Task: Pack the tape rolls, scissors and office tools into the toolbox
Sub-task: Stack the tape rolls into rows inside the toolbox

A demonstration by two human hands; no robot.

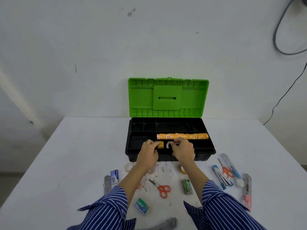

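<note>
The black toolbox [206, 147] stands open at the back of the table, its green lid [168, 97] upright. A row of several orange tape rolls [182, 136] lies in a front compartment. My left hand [147, 152] grips an orange tape roll [160, 144] over the front tray. My right hand [182, 149] pinches a clear tape roll [168, 144] beside it. On the table lie orange scissors [162, 188], a second pair of scissors [226, 170], clear tape rolls [128, 167] and a yellowish roll [182, 170].
A blue stapler [220, 177], utility knives [247, 190] [107, 183], a pen-like cutter [232, 168], staple boxes [115, 176] [142, 205] [187, 186] lie on the white table [74, 155]. A grey tool [166, 224] sits at the near edge. Cables [279, 100] hang on the wall at right.
</note>
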